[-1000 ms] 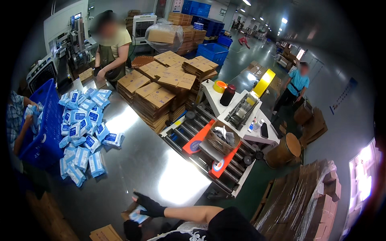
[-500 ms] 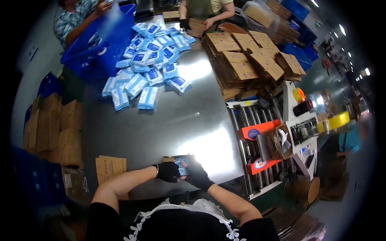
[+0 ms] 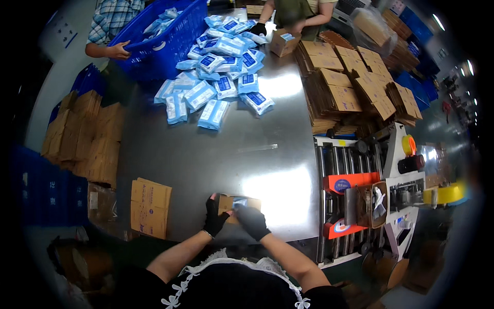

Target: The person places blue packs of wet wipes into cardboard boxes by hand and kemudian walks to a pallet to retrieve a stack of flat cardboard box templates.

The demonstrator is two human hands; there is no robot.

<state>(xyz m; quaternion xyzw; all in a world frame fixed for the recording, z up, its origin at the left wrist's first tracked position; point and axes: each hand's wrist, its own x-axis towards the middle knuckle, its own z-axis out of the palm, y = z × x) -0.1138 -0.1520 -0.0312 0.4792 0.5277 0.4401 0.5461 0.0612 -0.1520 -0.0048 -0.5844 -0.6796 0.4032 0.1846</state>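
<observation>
At the near edge of the metal table a small open cardboard box [image 3: 225, 204] lies between my hands, with a blue-and-white soft pack [image 3: 240, 202] partly visible in it. My left hand [image 3: 214, 219], in a black fingerless glove, grips the box's left end. Also gloved, my right hand [image 3: 252, 221] lies over the box's near right part, its fingertips at the pack; they are blurred and partly hidden. Left of my hands is a stack of flat folded cartons [image 3: 150, 206]. Farther off, many similar soft packs [image 3: 211, 95] are heaped on the table [image 3: 206, 154].
A person holds a blue crate [image 3: 154, 59] of packs at the far left. Across the table another person in black gloves handles a carton [image 3: 284, 44]. Flattened cartons [image 3: 342, 95] are piled at the right, beside a roller conveyor with a taping machine [image 3: 355, 183]. More cardboard [image 3: 105, 134] stands left.
My left hand has shifted to the box's left end and the right hand now lies over its near side. The far-left person's crate now shows packs inside. The view has shifted.
</observation>
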